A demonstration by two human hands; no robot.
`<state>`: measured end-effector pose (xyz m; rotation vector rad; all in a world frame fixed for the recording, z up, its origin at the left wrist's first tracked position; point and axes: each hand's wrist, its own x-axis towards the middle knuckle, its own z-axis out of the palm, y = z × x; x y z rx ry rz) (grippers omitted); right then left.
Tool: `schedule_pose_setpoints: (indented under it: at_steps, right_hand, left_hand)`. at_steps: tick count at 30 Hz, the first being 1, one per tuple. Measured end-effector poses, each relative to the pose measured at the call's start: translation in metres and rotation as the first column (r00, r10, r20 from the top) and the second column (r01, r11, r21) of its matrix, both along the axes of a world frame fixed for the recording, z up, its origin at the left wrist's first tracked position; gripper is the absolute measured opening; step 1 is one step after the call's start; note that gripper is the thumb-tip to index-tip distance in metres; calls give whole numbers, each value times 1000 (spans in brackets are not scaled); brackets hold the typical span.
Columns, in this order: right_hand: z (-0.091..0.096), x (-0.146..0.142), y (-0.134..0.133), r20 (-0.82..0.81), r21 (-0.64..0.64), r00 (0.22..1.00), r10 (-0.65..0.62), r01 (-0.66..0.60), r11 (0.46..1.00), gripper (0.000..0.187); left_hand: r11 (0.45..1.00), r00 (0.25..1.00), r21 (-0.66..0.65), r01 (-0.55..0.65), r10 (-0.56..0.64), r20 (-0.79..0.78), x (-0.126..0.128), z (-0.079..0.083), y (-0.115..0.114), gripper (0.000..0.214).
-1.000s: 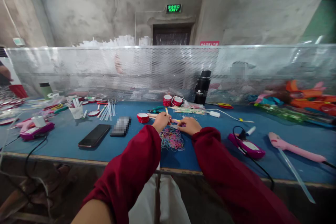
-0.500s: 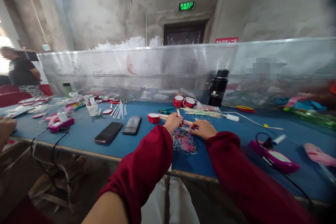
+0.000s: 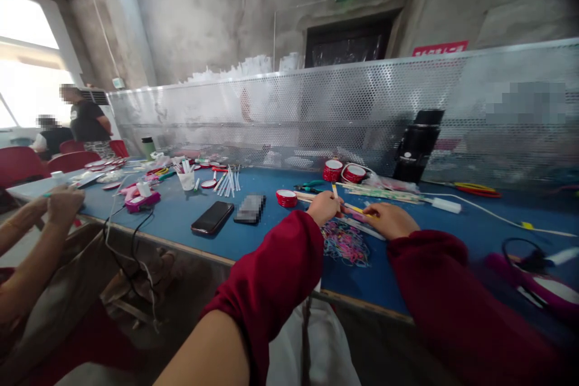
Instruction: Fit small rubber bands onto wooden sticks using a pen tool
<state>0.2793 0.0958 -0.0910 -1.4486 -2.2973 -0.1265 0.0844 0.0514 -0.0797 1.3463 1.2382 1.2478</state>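
My left hand (image 3: 325, 207) is closed around a thin pale stick (image 3: 335, 190), whose yellowish end rises above the fist. Just to its right, my right hand (image 3: 392, 221) pinches a thin stick with yellow and pink parts (image 3: 357, 213), which reaches across toward the left hand. Both hands hover over the blue table, behind and beside a heap of small multicoloured rubber bands (image 3: 346, 245). A whitish strip (image 3: 367, 228) lies under the right fingers. Exactly how the sticks meet between the hands is too small to make out.
Red tape rolls (image 3: 286, 198) and green-handled pliers (image 3: 312, 185) lie behind my hands. Two phones (image 3: 212, 218) rest to the left. A black flask (image 3: 417, 146) stands by the perforated screen (image 3: 217, 108). A purple device (image 3: 538, 289) sits right; a co-worker's hands (image 3: 66, 205) are far left.
The view has swung left, so everything sits further right. My right hand has drawn slightly away from the left, and more of the yellow and pink stick shows between them.
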Motion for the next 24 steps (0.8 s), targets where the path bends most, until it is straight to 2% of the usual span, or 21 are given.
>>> schedule_pose_setpoints:
  at_steps: [7,13,16,20,24]
  right_hand:
    - [-6,0,5,127,-51,988,-92,100,994,32]
    - [6,-6,-16,46,-58,995,-93,96,994,17]
    - [12,-4,-23,29,-25,992,-123,123,992,17]
    - [13,2,-22,27,-24,986,-162,163,986,19]
    - [9,8,-16,41,-95,979,-198,201,975,14]
  left_hand:
    - [1000,1000,-23,7,-8,-26,1,6,-8,11]
    - [999,999,-7,-37,37,-29,0,12,-16,10]
    - [998,998,12,-63,63,-27,-3,11,-16,11]
    - [997,996,21,-73,74,-46,-4,9,-15,13]
    - [997,994,19,-76,77,-74,-4,10,-17,11]
